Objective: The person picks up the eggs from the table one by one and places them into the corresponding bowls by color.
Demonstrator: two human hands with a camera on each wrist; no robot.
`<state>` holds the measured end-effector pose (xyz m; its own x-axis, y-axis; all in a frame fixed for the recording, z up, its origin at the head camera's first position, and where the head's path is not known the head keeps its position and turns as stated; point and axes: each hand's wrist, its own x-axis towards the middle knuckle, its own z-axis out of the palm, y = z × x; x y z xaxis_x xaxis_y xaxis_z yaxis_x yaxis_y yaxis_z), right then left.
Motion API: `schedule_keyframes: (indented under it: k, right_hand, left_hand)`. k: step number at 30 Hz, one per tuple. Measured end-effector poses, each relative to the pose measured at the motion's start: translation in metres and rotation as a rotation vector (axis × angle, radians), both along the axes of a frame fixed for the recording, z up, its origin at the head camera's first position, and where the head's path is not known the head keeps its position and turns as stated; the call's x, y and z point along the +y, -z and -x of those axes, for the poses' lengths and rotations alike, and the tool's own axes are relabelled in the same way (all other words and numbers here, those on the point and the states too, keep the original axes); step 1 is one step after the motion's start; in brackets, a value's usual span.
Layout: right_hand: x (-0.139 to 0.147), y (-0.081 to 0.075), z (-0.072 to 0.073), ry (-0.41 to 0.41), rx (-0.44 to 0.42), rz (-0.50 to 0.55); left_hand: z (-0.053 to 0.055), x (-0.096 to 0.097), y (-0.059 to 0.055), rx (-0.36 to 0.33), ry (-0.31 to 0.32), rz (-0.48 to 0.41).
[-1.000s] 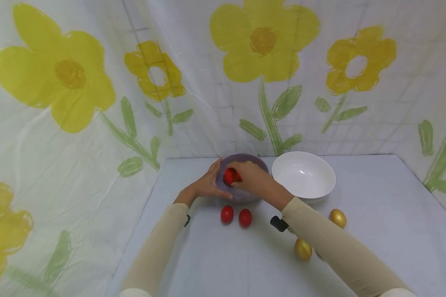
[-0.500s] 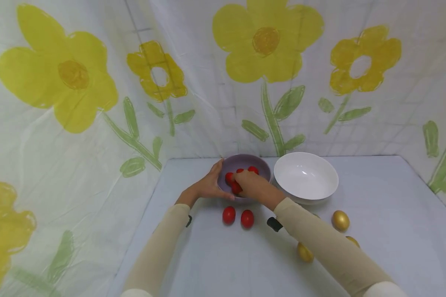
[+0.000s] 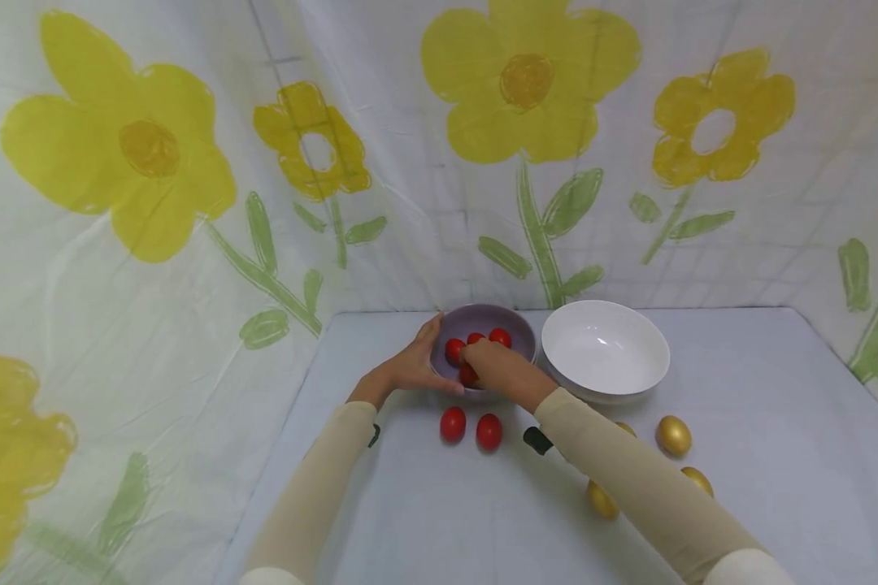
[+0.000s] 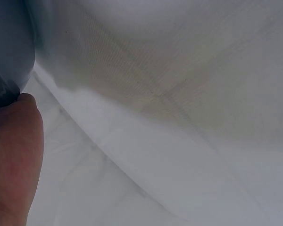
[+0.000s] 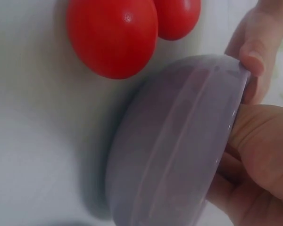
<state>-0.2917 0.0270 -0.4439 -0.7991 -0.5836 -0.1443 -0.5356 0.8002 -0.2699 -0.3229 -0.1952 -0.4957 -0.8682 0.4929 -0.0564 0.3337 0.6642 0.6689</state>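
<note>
Left hand (image 3: 413, 363) grips purple bowl (image 3: 475, 318) at the rim. Four red eggs (image 3: 455, 351) visible inside; two loose red eggs (image 3: 453, 424) remain outside. Right hand (image 3: 499, 364) inside, at one egg; pinching or released, cannot tell. Golden eggs (image 3: 675, 436) lie outside white bowl (image 3: 606, 349).

Room above white bowl (image 3: 606, 348); red eggs (image 3: 452, 424) obstruct front of purple bowl (image 3: 477, 317).

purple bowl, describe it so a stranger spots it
Find the pale table, then its far edge, below the flowered backdrop. There, in the head view, the purple bowl sits just left of the white bowl, gripped by the left hand. Unlike that neighbour, it has red eggs inside.
</note>
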Motion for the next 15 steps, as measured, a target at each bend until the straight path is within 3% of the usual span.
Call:
schedule_keyframes:
  k: [15]
  right_hand:
    - [-0.0011, -0.0038, -0.0028, -0.004, -0.006, -0.017]
  left_hand:
    - [-0.0032, 0.0007, -0.0008, -0.029, -0.033, 0.039]
